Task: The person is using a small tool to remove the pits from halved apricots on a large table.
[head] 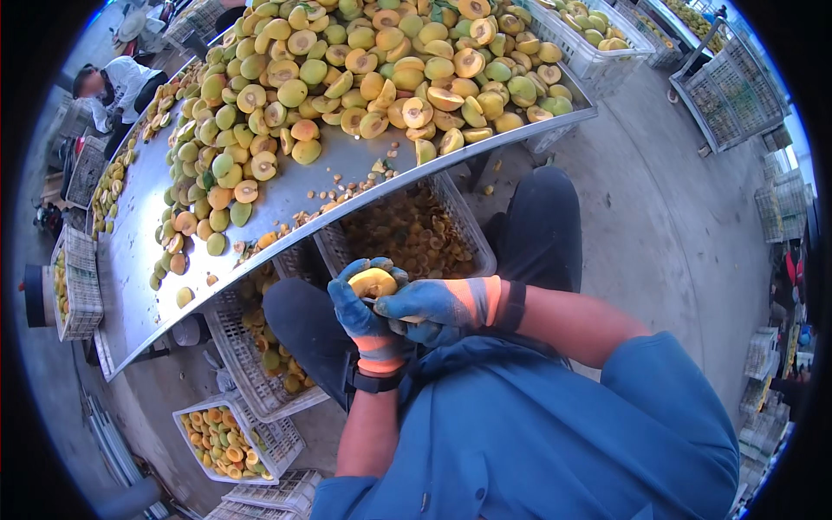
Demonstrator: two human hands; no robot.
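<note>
Both of my hands wear blue, grey and orange work gloves and meet above my lap. My left hand (pixel 362 318) is closed round a halved yellow fruit (pixel 373 283), its cut face with a hollow turned up. My right hand (pixel 426 304) is closed at the fruit's near side, on what looks like the handle of a small tool; its fingers hide most of it. Beyond the hands, a metal table (pixel 338 159) carries a large heap of halved, green-yellow fruits (pixel 351 78) that look like apricots. Loose pits (pixel 338 190) lie along its near edge.
Under the table edge stands a plastic crate (pixel 465 218) of brownish fruit pieces. More crates with fruit stand at the left, one nearest the floor (pixel 260 455). A white crate (pixel 611 58) sits beyond the table's right corner. A person (pixel 127 84) bends at the table's far left.
</note>
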